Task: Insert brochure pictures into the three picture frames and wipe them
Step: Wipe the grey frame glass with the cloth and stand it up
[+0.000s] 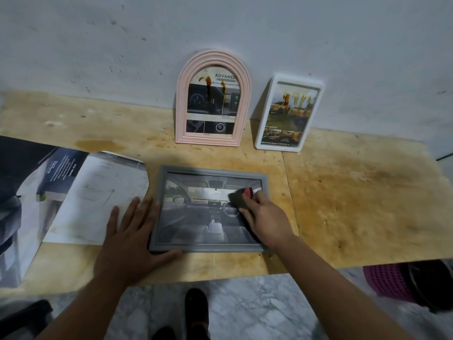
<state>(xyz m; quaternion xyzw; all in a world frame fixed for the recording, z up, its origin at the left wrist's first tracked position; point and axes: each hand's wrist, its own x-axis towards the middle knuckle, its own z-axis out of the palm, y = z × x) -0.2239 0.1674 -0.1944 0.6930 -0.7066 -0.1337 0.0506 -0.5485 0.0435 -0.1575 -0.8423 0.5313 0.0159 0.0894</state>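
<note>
A grey picture frame (208,209) lies flat near the front edge of the wooden bench (355,192), at its middle, with a brochure picture of a car interior behind its glass. The left hand (132,231) rests flat at the frame's near left corner, fingers straight and spread, the thumb lying along the frame's front border and the fingertips reaching onto the open brochure (61,200). That brochure lies spread at the bench's left edge, just beside the frame. The right hand (264,217) grips a dark cloth (239,198) with a red patch at its top, fingers curled round it, and presses it on the glass at the right side of the frame.

At the back edge of the bench two more frames lean upright against the wall (220,25): an arched pink frame (212,99) near the middle and a white rectangular frame (288,112) just to its right, tilted. Both hold brochure pictures, and brownish drip streaks mark their glass near the top.
</note>
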